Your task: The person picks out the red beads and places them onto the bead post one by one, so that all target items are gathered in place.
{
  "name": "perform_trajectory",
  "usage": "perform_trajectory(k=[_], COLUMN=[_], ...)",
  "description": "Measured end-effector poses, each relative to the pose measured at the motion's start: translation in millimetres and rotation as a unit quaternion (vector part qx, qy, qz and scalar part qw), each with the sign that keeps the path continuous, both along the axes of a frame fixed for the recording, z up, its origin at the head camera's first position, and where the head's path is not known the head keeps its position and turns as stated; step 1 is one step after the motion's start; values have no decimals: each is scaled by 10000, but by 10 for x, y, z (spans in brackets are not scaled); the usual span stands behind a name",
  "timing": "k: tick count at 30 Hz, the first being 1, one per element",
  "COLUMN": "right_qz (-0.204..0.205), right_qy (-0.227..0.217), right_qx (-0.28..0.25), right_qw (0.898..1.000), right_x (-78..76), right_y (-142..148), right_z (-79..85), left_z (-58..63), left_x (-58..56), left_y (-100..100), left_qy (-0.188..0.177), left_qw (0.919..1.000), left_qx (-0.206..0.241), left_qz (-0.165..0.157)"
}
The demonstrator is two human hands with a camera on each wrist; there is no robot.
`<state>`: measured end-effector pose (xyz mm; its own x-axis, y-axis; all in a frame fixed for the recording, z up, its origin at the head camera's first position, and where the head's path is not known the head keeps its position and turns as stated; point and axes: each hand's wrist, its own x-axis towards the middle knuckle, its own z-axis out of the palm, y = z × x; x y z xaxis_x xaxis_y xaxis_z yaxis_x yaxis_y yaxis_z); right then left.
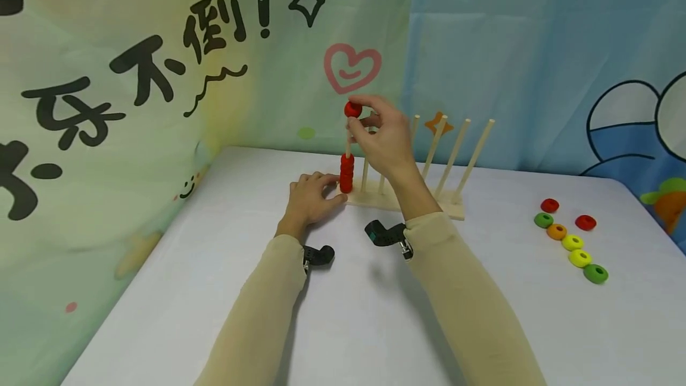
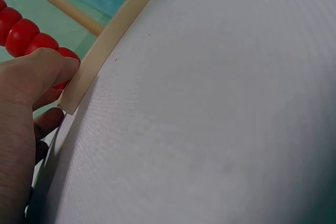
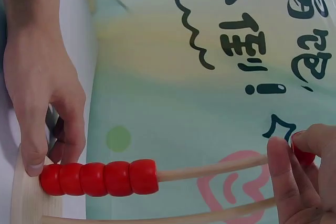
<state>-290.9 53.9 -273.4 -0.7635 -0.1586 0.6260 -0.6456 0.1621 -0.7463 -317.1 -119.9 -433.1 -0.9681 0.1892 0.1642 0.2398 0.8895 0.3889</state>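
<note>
My right hand [image 1: 384, 134] pinches a red bead [image 1: 352, 109] at the upper end of the leftmost rod [image 1: 348, 146] of a wooden peg stand [image 1: 370, 198]. Lower on that rod, several red beads [image 3: 105, 178] are stacked against the base. My left hand [image 1: 312, 201] grips the stand's left end; in the left wrist view its thumb [image 2: 55, 69] lies against the lowest red bead and the other fingers reach behind. The right wrist view shows the pinched bead partly hidden by the right fingers [image 3: 283, 177].
Bare rods [image 1: 455, 153] rise from the rest of the stand. On the white table [image 1: 514, 320] to the right lie loose red, green, orange and yellow beads [image 1: 572, 242]. A printed cloth [image 1: 482, 34] hangs behind and at the left.
</note>
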Motion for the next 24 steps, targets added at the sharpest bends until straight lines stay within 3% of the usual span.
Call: perform_trajectory(k=[4,17,24], right_qz=[-164,-448,-239], right_qy=[-20,-596,-474], right_qx=[231,773,610], right_qw=[9996,9942,9967], right_x=[-134,-130,-85], right_y=[-22,-27,-63], right_z=[-74,-65,-89], left_z=[1,-17,-45], left_x=[5,10,-17], left_y=[6,27,1], left_qy=[2,14,79], left_qw=[10000,10000,10000], left_qx=[-20,31,-41], left_qz=[28,-20,-14])
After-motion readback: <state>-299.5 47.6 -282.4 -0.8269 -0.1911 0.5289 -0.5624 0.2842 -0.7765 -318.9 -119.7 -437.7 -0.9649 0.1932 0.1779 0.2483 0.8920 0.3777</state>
